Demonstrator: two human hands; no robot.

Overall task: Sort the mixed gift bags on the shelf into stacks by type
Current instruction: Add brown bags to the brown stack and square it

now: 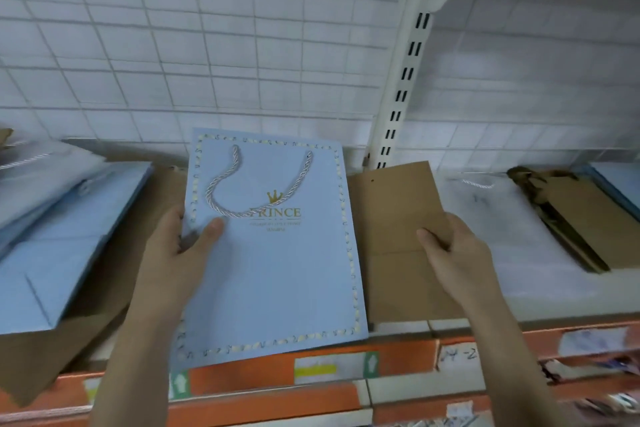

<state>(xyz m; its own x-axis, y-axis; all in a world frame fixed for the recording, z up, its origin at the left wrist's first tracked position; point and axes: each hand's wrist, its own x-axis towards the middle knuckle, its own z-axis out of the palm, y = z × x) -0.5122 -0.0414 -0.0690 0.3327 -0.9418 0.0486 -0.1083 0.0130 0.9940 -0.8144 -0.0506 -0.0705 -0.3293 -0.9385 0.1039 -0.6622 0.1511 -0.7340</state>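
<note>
Left hand (pixel 180 246), thumb over the face, fingers hidden beneath, pinching the blue "Prince" gift bag (pixel 273 253) by its edge; right hand (pixel 450 246) likewise gripping the brown kraft bag (pixel 398 218) alongside. Both flat on the shelf (pixel 485 324), apparently being separated by type.

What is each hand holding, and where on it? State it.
Left hand grips the blue bag at its left edge, thumb on top. Right hand grips the brown bag at its right edge.
</note>
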